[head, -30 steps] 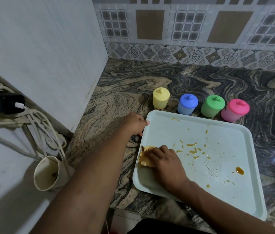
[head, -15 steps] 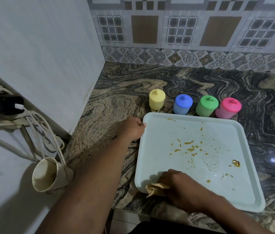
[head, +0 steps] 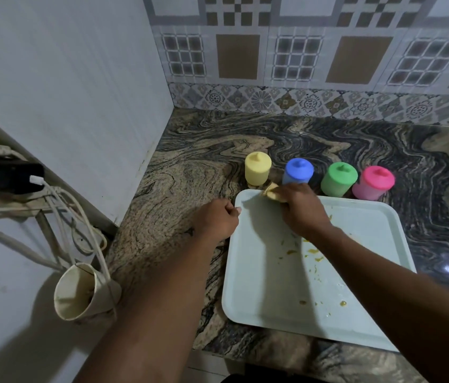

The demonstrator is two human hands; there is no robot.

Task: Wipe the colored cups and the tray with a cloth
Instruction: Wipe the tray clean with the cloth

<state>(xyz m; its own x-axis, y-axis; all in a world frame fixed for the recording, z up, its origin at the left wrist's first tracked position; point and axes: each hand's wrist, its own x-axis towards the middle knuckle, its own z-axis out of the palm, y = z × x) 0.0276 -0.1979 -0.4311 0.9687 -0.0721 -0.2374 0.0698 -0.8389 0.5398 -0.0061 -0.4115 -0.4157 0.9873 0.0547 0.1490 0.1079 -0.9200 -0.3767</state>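
A pale blue-white tray [head: 256, 286] lies on the marble counter, with yellow-brown smears and crumbs on its middle and right part. My right hand [head: 302, 210] presses a small yellow cloth [head: 271, 192] onto the tray's far left corner. My left hand [head: 218, 221] grips the tray's left rim near that corner. Behind the tray stand a yellow cup [head: 257, 172], a blue cup [head: 298, 172], a green cup [head: 339, 179] and a pink cup [head: 373, 183], all upside down in a row.
The marble counter [head: 179, 189] ends at a white wall on the left and a tiled wall behind. A black plug [head: 8, 175] with white cables and a cream cone-shaped holder [head: 79, 291] hang at the left, beside the counter's edge.
My right hand has swept the cloth from the tray's near left corner up along the left side to the far left corner. My left hand has stayed on the rim.
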